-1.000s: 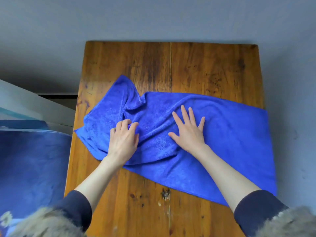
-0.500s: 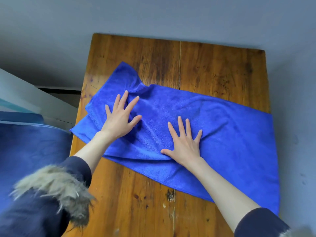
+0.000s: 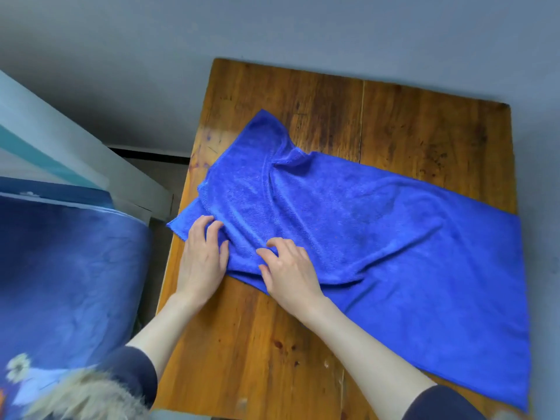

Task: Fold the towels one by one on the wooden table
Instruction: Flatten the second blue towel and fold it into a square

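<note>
While the towel (image 3: 378, 225) lies across the table (image 3: 248, 344), both hands, left (image 3: 201, 262) and right (image 3: 291, 274), pinch its edge; the cloth spreads toward two o'clock.

Plush blue terry-cloth towel (image 3: 378, 225), worn glossy wooden table (image 3: 424, 131) with dark stains, matt grey floor (image 3: 151, 56)

Left hand (image 3: 202, 259) and right hand (image 3: 290, 271) lie side by side, fingers curled.

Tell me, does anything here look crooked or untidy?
Yes. The blue towel lies askew on the wooden table, wrinkled, its far left corner bunched, its right end overhanging the edge. Both hands grip its near left part.
</note>
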Action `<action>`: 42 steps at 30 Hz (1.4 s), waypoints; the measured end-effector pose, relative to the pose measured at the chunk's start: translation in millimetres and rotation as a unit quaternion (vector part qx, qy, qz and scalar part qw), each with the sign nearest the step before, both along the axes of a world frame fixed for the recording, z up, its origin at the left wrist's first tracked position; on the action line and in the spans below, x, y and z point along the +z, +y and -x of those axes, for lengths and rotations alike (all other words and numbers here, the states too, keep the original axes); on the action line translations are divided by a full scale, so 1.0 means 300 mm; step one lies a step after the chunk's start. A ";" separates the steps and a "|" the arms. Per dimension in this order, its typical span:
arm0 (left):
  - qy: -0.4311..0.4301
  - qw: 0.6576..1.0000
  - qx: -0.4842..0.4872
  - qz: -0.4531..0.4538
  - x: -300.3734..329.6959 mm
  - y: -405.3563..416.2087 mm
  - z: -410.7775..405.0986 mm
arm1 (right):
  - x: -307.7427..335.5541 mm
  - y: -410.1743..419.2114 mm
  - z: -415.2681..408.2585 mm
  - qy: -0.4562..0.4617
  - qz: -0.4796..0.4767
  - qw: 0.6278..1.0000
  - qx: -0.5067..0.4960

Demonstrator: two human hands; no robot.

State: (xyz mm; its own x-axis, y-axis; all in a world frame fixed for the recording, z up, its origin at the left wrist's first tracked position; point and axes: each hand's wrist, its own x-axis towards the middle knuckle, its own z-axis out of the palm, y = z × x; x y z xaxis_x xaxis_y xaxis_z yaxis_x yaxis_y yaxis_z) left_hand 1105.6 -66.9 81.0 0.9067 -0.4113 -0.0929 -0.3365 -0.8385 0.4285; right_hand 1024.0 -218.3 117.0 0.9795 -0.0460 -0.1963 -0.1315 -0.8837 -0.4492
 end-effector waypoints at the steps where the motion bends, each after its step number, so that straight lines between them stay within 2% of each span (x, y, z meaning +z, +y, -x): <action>1: 0.011 1.000 -0.002 -0.013 -0.005 0.017 0.006 | -0.021 0.009 0.011 0.044 0.002 0.999 0.003; 6: 0.033 0.995 0.002 -0.090 0.002 0.086 0.050 | -0.067 0.047 0.063 0.136 0.062 0.988 0.029; 13: 0.054 0.984 0.063 -0.159 0.034 0.157 0.127 | -0.069 0.087 0.040 0.182 0.081 0.976 0.085; 16: 0.034 0.979 0.090 -0.178 0.039 0.180 0.151 | -0.058 0.089 0.049 0.198 0.076 0.968 0.131; 19: -0.004 0.983 0.110 -0.150 0.046 0.175 0.138 | -0.045 0.085 0.064 0.173 0.071 0.970 0.154; 22: -0.033 0.991 0.063 -0.118 0.044 0.121 0.056 | -0.038 0.047 0.013 0.113 0.083 0.986 0.091; 25: 0.000 0.995 0.002 -0.099 0.034 0.028 -0.063 | -0.043 -0.025 -0.082 0.096 0.097 0.990 -0.045; 27: 0.013 0.992 -0.054 -0.111 0.015 -0.037 -0.133 | -0.053 -0.089 -0.133 0.118 0.111 0.980 -0.117; 30: 0.021 0.983 -0.122 -0.134 -0.025 -0.097 -0.212 | -0.075 -0.185 -0.174 0.191 0.126 0.959 -0.169; 34: 0.015 0.978 -0.129 -0.161 -0.075 -0.082 -0.268 | -0.096 -0.239 -0.209 0.241 0.099 0.951 -0.168; 42: 0.000 0.981 -0.087 -0.176 -0.078 -0.001 -0.283 | -0.083 -0.205 -0.305 0.234 0.099 0.961 -0.113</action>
